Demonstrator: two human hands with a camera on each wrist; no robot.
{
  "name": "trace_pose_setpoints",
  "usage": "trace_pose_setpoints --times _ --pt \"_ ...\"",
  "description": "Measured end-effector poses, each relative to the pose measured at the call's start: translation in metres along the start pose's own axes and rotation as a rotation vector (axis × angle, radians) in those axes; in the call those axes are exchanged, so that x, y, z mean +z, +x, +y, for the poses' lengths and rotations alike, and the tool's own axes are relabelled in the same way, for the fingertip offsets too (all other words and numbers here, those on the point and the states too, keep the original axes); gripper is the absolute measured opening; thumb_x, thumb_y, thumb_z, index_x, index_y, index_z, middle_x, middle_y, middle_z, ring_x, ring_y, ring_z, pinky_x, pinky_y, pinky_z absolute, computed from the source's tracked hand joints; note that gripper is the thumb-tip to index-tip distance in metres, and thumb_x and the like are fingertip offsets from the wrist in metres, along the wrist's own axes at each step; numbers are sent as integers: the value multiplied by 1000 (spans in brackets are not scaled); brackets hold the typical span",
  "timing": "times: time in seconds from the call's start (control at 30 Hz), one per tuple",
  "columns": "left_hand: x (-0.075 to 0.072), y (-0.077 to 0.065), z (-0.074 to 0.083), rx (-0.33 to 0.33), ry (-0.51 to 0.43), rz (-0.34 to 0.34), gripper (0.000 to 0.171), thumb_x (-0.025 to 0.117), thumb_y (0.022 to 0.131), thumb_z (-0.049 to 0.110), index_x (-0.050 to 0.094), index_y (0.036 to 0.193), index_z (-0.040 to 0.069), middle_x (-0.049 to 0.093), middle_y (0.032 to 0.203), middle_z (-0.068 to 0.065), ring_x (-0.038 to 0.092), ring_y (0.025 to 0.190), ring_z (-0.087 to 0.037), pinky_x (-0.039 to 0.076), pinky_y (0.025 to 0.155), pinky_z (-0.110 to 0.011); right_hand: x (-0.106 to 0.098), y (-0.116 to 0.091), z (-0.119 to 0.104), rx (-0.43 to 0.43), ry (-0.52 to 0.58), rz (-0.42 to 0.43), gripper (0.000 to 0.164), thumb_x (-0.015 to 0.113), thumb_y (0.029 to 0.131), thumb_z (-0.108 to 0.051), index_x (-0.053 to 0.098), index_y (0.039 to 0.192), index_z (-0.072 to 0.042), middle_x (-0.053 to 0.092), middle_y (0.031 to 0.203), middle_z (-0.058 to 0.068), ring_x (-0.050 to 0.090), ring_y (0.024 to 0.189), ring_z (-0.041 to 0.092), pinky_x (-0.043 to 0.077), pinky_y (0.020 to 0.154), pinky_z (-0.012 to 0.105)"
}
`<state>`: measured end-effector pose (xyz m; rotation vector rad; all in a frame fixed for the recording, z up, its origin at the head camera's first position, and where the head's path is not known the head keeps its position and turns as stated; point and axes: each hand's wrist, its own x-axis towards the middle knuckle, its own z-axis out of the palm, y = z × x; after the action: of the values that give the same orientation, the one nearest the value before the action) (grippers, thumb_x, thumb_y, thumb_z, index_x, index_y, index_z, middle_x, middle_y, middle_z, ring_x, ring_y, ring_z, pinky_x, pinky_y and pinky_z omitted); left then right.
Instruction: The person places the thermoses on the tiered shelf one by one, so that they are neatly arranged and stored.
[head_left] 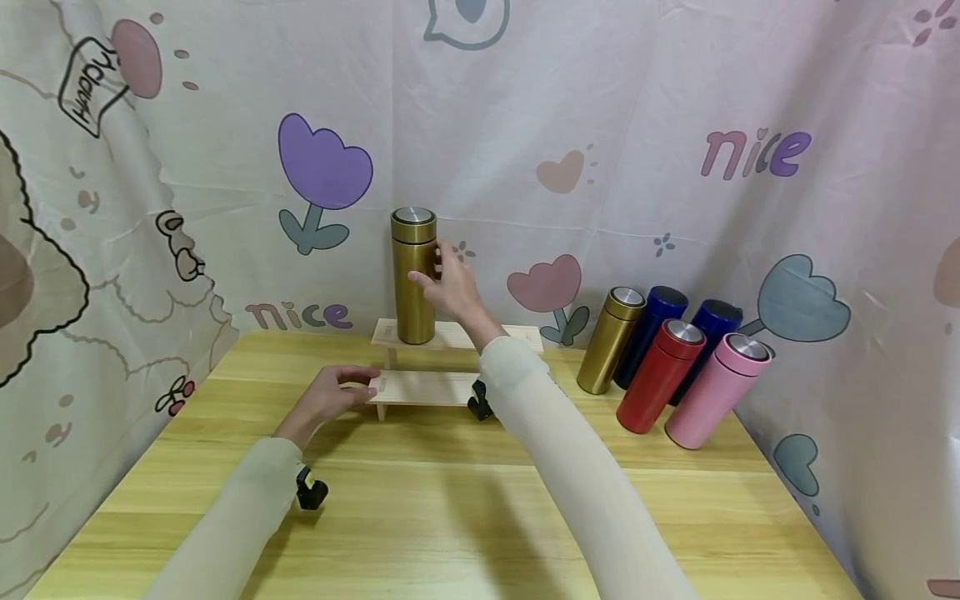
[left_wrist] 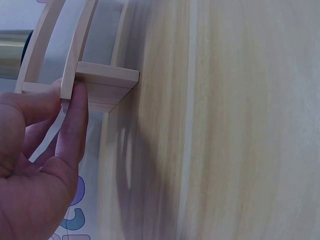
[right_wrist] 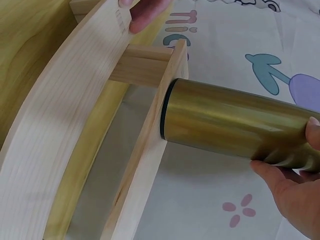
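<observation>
A gold thermos bottle [head_left: 414,283] with a silver-topped lid stands upright on the upper tier, toward the left end, of a two-tier wooden stand [head_left: 420,388]. My right hand [head_left: 453,287] holds the bottle from its right side, thumb across the front and fingers partly hidden behind. In the right wrist view, the bottle's dark base [right_wrist: 169,110] meets the upper board. My left hand [head_left: 330,396] pinches the left end of the lower board. The left wrist view shows thumb and fingers [left_wrist: 75,120] on either face of that board [left_wrist: 75,55].
Right of the stand, another gold bottle [head_left: 611,342], a red bottle [head_left: 660,379], a pink bottle [head_left: 717,396] and two blue bottles [head_left: 651,333] stand close together on the wooden table [head_left: 390,517]. A patterned curtain [head_left: 637,100] hangs behind.
</observation>
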<state>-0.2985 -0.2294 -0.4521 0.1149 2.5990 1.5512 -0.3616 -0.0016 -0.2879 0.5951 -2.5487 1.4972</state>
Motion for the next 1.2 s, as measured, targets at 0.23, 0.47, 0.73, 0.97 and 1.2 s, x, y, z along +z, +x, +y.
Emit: trace_pose_setpoints --times 0.23,0.47,0.73,0.97,1.2 --pt "0 0 1 -2 -16 1 44 70 98 15 63 139 3 60 142 -25 66 115 -25 58 88 -23 0 0 1 -4 -9 -5 66 65 102 -22 32 158 -10 49 153 21 56 137 36 54 109 44" --pt "0 1 0 13 -21 -12 45 70 98 16 62 140 1 59 142 -27 67 112 -22 58 85 -20 -1 0 1 -10 -14 -2 66 65 102 -22 31 159 -12 50 153 21 57 137 36 54 109 45" --pt "0 -1 1 20 -31 -19 46 70 99 16 61 141 0 58 142 -27 67 114 -23 59 86 -22 -2 -2 4 -12 -6 -19 71 65 103 -26 27 161 -13 48 156 21 54 140 36 51 112 46" --pt "2 0 2 29 -24 -7 45 70 98 14 62 139 -1 59 141 -27 67 110 -22 57 83 -19 -9 -2 13 -18 13 -32 83 69 100 -33 21 163 -8 47 155 27 52 141 40 48 116 48" --pt "1 -2 2 32 -22 -9 45 70 98 14 61 139 -2 59 140 -28 68 109 -21 59 83 -21 -22 -5 14 14 4 -44 80 69 100 -32 24 163 -10 49 155 24 54 139 39 49 115 48"
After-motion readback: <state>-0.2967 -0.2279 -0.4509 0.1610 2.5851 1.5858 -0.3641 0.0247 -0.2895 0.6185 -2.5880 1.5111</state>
